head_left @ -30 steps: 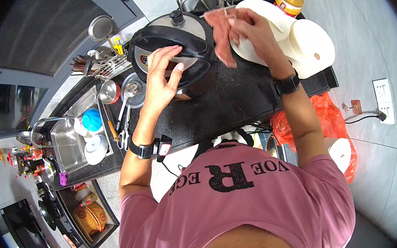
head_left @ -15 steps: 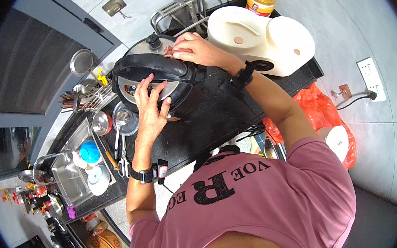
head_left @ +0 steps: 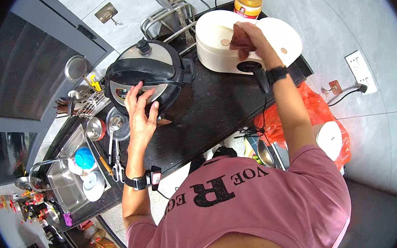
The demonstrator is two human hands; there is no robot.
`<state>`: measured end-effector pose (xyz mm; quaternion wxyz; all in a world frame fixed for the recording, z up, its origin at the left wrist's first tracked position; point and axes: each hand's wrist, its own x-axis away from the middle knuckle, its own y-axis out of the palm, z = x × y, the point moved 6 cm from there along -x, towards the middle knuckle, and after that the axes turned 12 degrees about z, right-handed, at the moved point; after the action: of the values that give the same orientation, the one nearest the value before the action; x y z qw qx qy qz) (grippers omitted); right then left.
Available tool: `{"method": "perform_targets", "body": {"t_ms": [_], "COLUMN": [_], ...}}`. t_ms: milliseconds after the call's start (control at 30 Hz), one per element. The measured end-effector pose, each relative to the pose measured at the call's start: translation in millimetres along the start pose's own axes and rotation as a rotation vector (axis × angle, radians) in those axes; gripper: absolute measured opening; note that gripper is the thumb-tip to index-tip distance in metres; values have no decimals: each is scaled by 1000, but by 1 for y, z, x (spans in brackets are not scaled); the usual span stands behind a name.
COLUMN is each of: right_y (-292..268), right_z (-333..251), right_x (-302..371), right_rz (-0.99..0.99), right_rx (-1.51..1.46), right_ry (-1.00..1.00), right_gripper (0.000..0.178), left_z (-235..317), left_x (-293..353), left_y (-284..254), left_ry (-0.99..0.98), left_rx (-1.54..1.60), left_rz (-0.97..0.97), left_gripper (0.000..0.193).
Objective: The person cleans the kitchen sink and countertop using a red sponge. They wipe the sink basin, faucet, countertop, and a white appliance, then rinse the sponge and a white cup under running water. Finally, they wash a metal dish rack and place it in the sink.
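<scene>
Gripping a crumpled reddish-brown cloth (head_left: 241, 42), the right hand (head_left: 258, 36) holds it over the top of a cream-white two-lobed container (head_left: 212, 31), near the meeting of its two rounded parts. The right fingers are closed around the cloth, which hangs down on their left side; whether it touches the white surface I cannot tell. A dark oval shows on the container's front, below the cloth.

Left of the container stands a black and silver pressure cooker (head_left: 136, 72) with its lid on. The left hand (head_left: 140, 116) rests at the lid's near edge, its fingers spread and lightly bent, pinching nothing.

Both vessels stand on a black desk (head_left: 186, 120). Behind the container is a jar (head_left: 248, 5) with a golden lid; behind the cooker, a metal rack (head_left: 168, 17) holds utensils. To the cooker's left lie a ladle (head_left: 115, 123) and scissors (head_left: 118, 172). Farther left, a blue bowl (head_left: 84, 158) sits by the steel sink (head_left: 59, 184). Beyond the desk's near right edge is a red plastic bag (head_left: 310, 105).
</scene>
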<state>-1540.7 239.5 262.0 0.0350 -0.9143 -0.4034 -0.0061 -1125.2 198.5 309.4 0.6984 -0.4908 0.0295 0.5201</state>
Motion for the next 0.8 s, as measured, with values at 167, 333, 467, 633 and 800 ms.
{"method": "perform_targets", "body": {"t_ms": [167, 333, 467, 633, 800], "right_y": [0, -1, 7, 115, 269], "right_z": [6, 21, -14, -58, -42], "right_x": [-56, -65, 2, 179, 362], "right_rz": [-94, -187, -237, -646, -933], "right_rx": [1365, 1420, 1048, 317, 104], "right_ry": [-40, -255, -369, 69, 436], "right_gripper": [35, 39, 22, 17, 20], "left_z": [17, 20, -3, -15, -12], "left_x": [19, 56, 98, 164, 247], "left_y": [-14, -42, -66, -87, -151], "left_ry": [-58, -95, -155, -285, -418], "left_rx": [-10, -42, -13, 173, 438], "left_rz": [33, 58, 121, 31, 67], "left_gripper": [34, 34, 32, 24, 30]}}
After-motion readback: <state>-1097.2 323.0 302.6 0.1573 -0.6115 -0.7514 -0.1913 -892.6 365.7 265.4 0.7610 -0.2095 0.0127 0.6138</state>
